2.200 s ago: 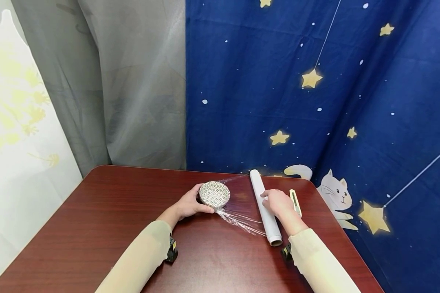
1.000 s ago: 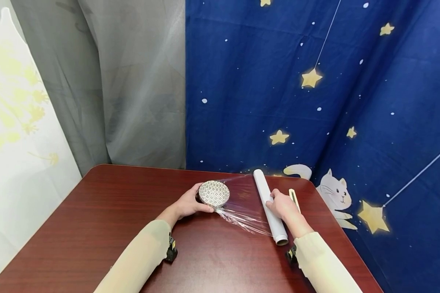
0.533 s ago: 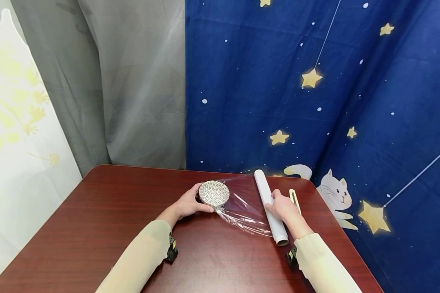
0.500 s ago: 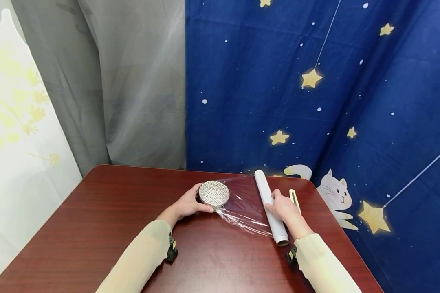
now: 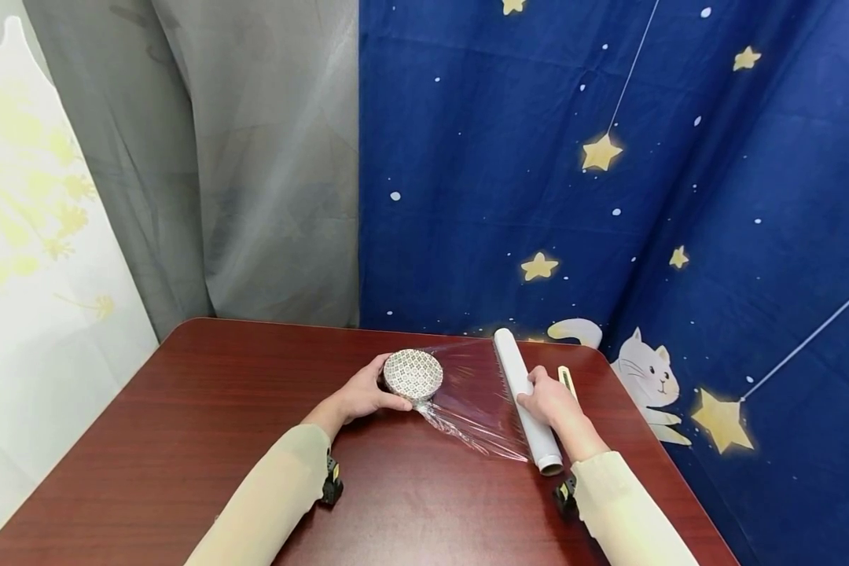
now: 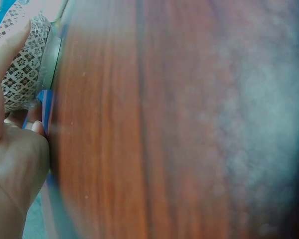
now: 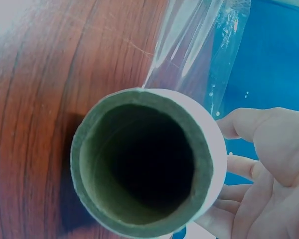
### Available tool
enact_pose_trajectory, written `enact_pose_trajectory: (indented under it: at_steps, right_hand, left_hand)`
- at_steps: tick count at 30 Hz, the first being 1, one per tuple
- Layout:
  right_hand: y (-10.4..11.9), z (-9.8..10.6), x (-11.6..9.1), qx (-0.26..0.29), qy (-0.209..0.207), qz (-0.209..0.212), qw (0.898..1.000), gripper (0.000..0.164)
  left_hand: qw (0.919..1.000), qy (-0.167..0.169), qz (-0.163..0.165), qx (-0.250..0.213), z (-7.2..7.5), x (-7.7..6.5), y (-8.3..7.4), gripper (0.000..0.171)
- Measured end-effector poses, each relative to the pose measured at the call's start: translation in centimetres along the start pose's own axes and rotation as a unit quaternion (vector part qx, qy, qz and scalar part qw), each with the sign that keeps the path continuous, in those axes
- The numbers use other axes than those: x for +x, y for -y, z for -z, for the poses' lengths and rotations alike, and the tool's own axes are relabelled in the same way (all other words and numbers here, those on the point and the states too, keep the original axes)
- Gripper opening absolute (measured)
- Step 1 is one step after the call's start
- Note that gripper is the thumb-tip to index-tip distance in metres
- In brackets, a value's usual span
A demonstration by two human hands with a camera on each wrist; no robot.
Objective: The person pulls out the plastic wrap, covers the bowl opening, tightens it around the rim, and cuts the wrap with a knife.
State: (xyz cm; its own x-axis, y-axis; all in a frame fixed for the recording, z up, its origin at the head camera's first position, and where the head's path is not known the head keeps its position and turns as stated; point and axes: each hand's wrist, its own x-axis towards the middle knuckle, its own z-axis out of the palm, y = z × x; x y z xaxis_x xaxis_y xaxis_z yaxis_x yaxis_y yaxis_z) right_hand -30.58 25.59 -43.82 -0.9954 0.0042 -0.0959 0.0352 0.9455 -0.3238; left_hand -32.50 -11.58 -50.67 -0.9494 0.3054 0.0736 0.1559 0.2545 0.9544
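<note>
A small round bowl [image 5: 413,374] with a diamond pattern stands on the table, clear film gathered at its near side. My left hand [image 5: 361,395] holds it from the left, the thumb at its near side; in the left wrist view the thumb lies on the patterned wall [image 6: 27,74]. A sheet of cling film [image 5: 470,393] stretches rightward from the bowl to a white roll of cling film [image 5: 526,397]. My right hand [image 5: 553,405] grips the roll near its middle from the right. The right wrist view shows the hollow core [image 7: 144,162], with the thumb against the roll.
A cream box cutter [image 5: 567,380] lies right of the roll, partly hidden by the right hand. The dark red table [image 5: 219,424] ends at a blue star-print curtain [image 5: 467,196] and a grey curtain [image 5: 276,196] behind.
My right hand and the roll have moved rightward, away from the bowl, and the span of film between them is longer. My left hand and the bowl have stayed in place.
</note>
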Motion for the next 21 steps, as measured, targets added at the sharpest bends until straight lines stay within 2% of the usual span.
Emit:
enact_pose_trajectory:
  at_steps: [5, 12, 21]
  right_hand:
    - [-0.11, -0.14, 0.08, 0.008, -0.003, -0.008, 1.000, 0.053]
    - [0.10, -0.51, 0.15, -0.020, -0.014, -0.020, 0.999, 0.057]
    - [0.48, -0.28, 0.02, -0.031, -0.017, -0.018, 0.999, 0.058]
  left_hand:
    - [1.0000, 0.000, 0.002, 0.004, 0.01, -0.02, -0.03, 0.109]
    - [0.9999, 0.000, 0.011, 0.005, 0.01, -0.01, 0.02, 0.110]
    - [1.0000, 0.001, -0.005, 0.000, 0.02, 0.05, 0.03, 0.108]
